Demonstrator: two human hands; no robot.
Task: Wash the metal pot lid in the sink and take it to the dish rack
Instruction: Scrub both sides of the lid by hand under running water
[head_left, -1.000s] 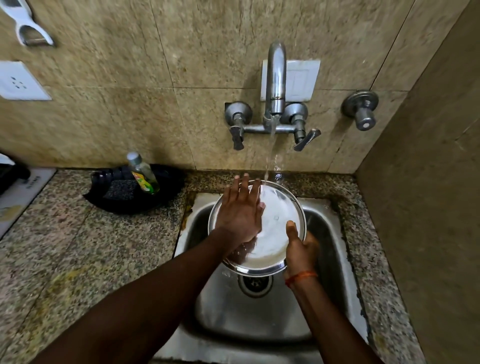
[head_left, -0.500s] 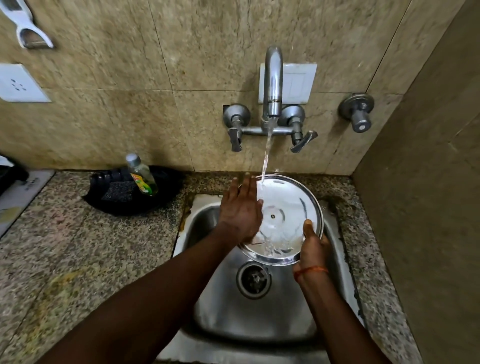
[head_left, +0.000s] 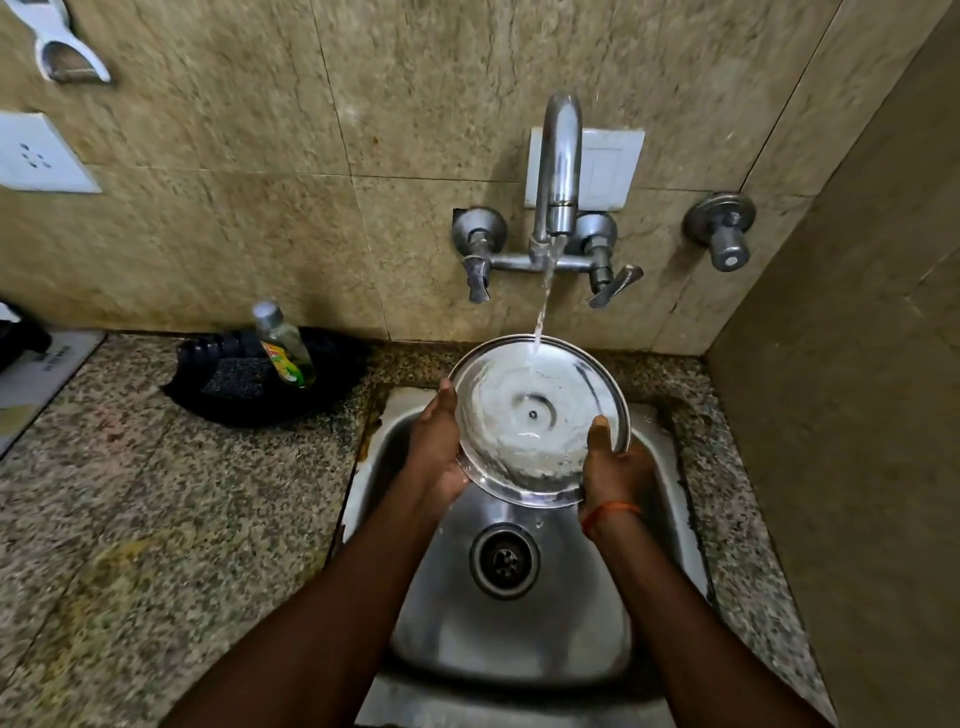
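Observation:
The round metal pot lid (head_left: 535, 415) is held tilted over the steel sink (head_left: 524, 639), its inner side facing me, a small rivet at its centre. Water from the wall tap (head_left: 557, 171) runs onto its upper part. My left hand (head_left: 434, 441) grips the lid's left rim, fingers behind it. My right hand (head_left: 613, 467) grips the lower right rim, thumb on the inner face; an orange thread is around that wrist. No dish rack is in view.
A black tray (head_left: 249, 395) with a scrub pad and a dish soap bottle (head_left: 283, 345) sits on the granite counter (head_left: 130, 519) to the left of the sink. A side wall stands close on the right. The sink drain (head_left: 504, 560) lies below the lid.
My left hand slid off the lid's inner face to grip its left rim. The lid moved up and right under the water stream.

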